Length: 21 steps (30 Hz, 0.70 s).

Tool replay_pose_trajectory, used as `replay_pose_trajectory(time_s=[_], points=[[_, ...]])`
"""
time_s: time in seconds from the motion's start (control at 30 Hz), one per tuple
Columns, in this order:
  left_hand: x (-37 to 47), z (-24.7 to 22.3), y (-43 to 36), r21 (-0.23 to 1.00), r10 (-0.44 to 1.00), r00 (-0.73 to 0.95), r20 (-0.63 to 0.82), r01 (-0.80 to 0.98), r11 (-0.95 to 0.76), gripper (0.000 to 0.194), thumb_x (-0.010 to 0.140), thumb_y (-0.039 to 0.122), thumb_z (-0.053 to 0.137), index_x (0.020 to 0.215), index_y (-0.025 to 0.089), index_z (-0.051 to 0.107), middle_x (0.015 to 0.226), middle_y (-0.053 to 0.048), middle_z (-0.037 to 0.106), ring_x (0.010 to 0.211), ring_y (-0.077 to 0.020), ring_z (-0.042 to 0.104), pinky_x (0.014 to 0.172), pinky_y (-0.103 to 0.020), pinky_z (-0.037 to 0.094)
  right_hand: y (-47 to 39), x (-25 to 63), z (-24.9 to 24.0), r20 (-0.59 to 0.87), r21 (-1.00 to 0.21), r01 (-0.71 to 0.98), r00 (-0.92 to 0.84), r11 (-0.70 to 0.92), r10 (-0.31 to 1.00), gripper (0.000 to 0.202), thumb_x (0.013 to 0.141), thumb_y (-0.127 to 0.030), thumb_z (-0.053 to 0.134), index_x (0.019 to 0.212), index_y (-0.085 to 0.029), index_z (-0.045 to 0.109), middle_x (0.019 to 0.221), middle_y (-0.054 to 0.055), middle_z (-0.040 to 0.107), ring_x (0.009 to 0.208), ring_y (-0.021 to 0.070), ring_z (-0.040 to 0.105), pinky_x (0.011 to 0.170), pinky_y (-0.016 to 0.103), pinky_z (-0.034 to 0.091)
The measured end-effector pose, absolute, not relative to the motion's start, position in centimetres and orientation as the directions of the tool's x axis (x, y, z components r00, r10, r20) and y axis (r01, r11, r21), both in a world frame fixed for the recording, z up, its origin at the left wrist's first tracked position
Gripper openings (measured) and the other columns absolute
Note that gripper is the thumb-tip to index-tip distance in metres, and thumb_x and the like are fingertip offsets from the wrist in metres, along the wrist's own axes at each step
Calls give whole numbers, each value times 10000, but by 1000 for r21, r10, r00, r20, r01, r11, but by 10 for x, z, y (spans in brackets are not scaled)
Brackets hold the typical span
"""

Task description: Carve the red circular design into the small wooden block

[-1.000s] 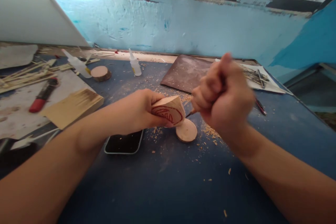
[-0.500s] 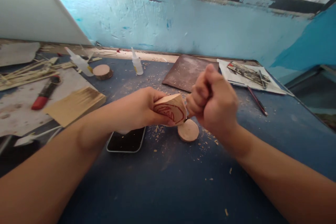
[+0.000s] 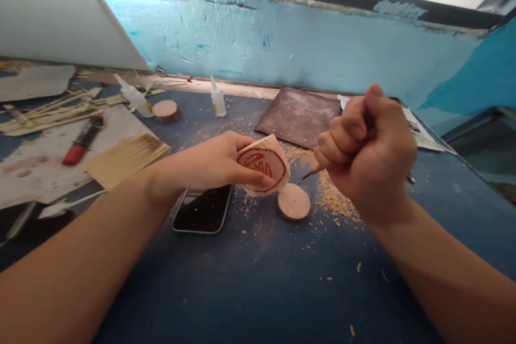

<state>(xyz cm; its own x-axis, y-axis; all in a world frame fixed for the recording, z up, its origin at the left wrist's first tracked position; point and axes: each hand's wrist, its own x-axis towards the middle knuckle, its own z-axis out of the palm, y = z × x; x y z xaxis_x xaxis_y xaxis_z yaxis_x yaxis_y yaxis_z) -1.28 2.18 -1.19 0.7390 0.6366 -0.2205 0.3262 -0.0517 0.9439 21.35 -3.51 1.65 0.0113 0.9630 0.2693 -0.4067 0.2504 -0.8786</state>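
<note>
My left hand (image 3: 220, 161) is closed around a small pale wooden block (image 3: 278, 164), thumb across its front face. A red outline with inner strokes is drawn on that face. Raised to the right, my right hand (image 3: 366, 150) makes a fist around a carving tool (image 3: 307, 174). Only the tool's thin dark tip shows below the little finger, apart from the block; its handle is hidden in the fist. Below the block a round wooden disc (image 3: 294, 202) lies on the blue table (image 3: 258, 285). A phone (image 3: 201, 212) lies under my left wrist.
Wood shavings (image 3: 338, 201) are heaped beside the disc. Behind lie a brown sheet (image 3: 298, 115), a small glue bottle (image 3: 218, 99) and a bark-edged wood slice (image 3: 166, 110). To the left are a red-and-black cutter (image 3: 83, 142), a flat board (image 3: 124, 161) and thin sticks (image 3: 52, 113).
My right hand has moved right and slightly up, taking the tool's tip away from the block. The left hand has tilted the block, turning its marked face more toward me.
</note>
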Motion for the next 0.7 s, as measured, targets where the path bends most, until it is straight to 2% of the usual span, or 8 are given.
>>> replay_pose_trajectory(time_s=[0.1,0.2,0.37,0.53,0.7], points=[[-10,-9,17,951,677,687,-264,304,62,281,865,346,902,1130,269,849,1098,-10,866,991,-219,801,853,-282,623,-37,224,20,201,-917,-355,-11,184,980,609,1056,-558,620,587,-227,416,502,-87,185,414,89,116,395,269,187],[-6,-9,13,943,658,686,-311,311,121,322,879,384,888,1172,261,839,1108,-41,866,979,-245,808,809,-302,631,-37,231,24,171,-935,-322,-39,150,984,632,1064,-605,583,588,-228,408,508,-86,179,427,91,95,395,264,167],[-2,-14,11,936,662,672,-332,323,141,367,910,451,876,1186,236,765,1122,-50,857,1014,-252,815,820,-308,633,-37,237,30,169,-950,-277,-57,148,984,564,1074,-510,588,609,-233,430,514,-79,195,434,98,107,402,278,166],[-2,-17,13,930,730,605,-318,348,117,504,917,504,869,1290,220,686,1180,-65,856,1052,-255,819,838,-324,641,-37,235,25,163,-939,-318,-84,129,983,566,1047,-573,656,632,-223,495,536,-94,176,433,85,133,415,271,160],[-3,-18,15,943,728,627,-278,321,84,489,968,536,808,1307,216,661,1219,-78,853,1045,-244,822,827,-322,628,-38,229,19,138,-942,-323,-113,95,984,515,1029,-596,692,710,-220,544,530,-89,322,451,87,217,442,256,225]])
